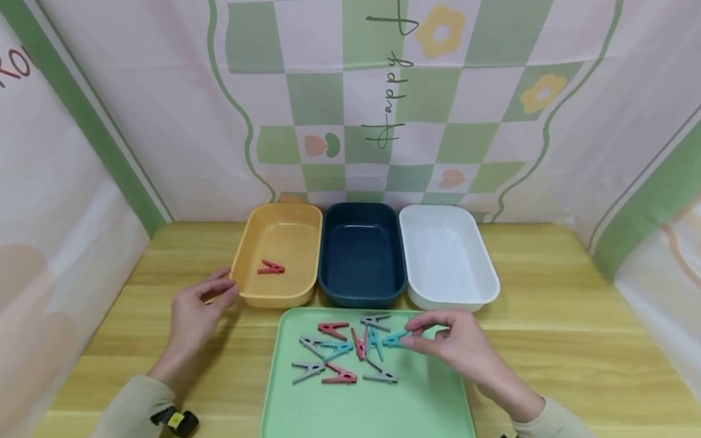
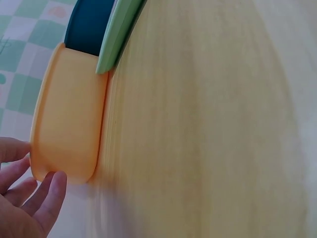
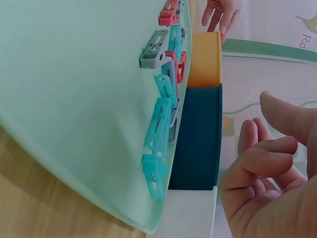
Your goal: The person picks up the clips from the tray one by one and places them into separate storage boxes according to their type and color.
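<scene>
My left hand (image 1: pixel 193 320) touches the near left corner of a yellow bin (image 1: pixel 277 302) with its fingertips. One red clothespin (image 1: pixel 271 268) lies inside that bin. Above the top right part of a green tray (image 1: pixel 366 427), my right hand (image 1: pixel 454 342) hovers with thumb and index finger apart, holding nothing. Closest to it is a blue clothespin (image 1: pixel 393 339), partly behind the fingertips in the head view. In the right wrist view this blue clothespin (image 3: pixel 158 124) lies on the tray, apart from the hand. More red (image 1: pixel 339 374), grey (image 1: pixel 380 372) and blue clothespins (image 1: pixel 336 349) are scattered around.
To the right of the yellow bin stand a dark blue bin (image 1: pixel 360 298) and a white bin (image 1: pixel 449 297), side by side behind the tray. All rest on a wooden table (image 1: pixel 561 342). A patterned cloth (image 1: pixel 390 93) hangs behind.
</scene>
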Demonstrator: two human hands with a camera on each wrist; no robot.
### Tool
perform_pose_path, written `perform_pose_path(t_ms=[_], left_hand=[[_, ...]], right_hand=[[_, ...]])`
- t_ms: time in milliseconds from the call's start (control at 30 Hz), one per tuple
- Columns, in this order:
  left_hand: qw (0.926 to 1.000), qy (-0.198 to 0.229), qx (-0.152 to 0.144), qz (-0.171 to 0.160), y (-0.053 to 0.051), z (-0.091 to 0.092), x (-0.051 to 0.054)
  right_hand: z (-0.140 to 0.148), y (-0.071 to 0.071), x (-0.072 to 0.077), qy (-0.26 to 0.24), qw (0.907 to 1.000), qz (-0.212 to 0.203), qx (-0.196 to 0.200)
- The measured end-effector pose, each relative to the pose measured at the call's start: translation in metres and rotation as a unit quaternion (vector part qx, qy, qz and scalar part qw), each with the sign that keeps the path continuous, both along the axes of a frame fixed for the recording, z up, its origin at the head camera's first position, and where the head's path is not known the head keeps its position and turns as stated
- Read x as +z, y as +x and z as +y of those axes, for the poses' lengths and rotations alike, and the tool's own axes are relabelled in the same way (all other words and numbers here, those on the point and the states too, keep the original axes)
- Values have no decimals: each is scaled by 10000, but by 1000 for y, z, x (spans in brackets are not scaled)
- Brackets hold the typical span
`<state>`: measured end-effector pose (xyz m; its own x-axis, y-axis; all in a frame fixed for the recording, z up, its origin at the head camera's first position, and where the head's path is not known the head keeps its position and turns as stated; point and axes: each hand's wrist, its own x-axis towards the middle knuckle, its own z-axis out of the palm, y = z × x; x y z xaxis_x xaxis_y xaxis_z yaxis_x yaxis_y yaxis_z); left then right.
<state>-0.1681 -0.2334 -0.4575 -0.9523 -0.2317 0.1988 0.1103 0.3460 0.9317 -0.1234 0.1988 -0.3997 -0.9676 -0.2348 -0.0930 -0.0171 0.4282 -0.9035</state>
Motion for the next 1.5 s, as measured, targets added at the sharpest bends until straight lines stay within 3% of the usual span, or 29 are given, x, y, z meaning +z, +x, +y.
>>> perform_pose_path(t_ms=[200,533,767,1167,1500], left_hand=[[9998,-80,-79,135,0,0,0],[9999,-45,-68,84,0,0,1],[10000,40,-54,-28,1,0,2],[9997,36,-39,-224,1,-1,1],[9996,76,-57,-275,1,-1,3]], right_hand=[[3,0,-5,-63,10000,-50,7],[2,2,-6,-128,9991,-173,-354],[2,4,-9,-16,9992,-312,-258],[-4,8,-28,134,9995,-226,166],[-9,11,-30,137,9986,-479,157]])
